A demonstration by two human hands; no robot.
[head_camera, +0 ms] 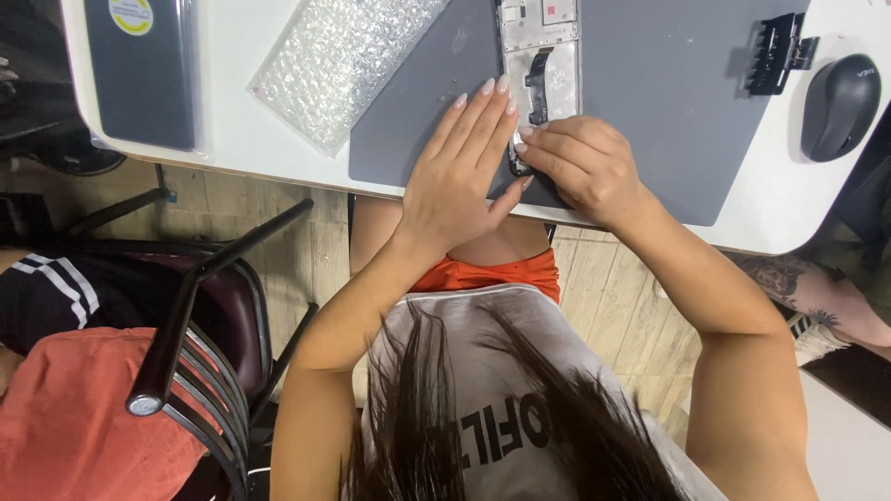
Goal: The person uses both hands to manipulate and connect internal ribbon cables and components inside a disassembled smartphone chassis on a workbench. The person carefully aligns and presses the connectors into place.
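An opened phone [542,51] with its inner parts showing lies on a grey work mat [650,93] on the white table [789,204]. My left hand [457,172] lies flat on the mat just left of the phone, fingers stretched out and together, thumb reaching towards the phone's near end. My right hand [587,165] is curled over that near end, its fingertips pinched on the phone's edge. What sits under those fingertips is hidden.
A sheet of bubble wrap [343,56] lies left of the mat, and a dark flat device in a clear sleeve [144,70] lies at the far left. A black plastic part [776,51] and black mouse [840,104] sit right. A dark chair [200,315] and a seated person [65,417] are left; a tattooed leg [807,288] is right.
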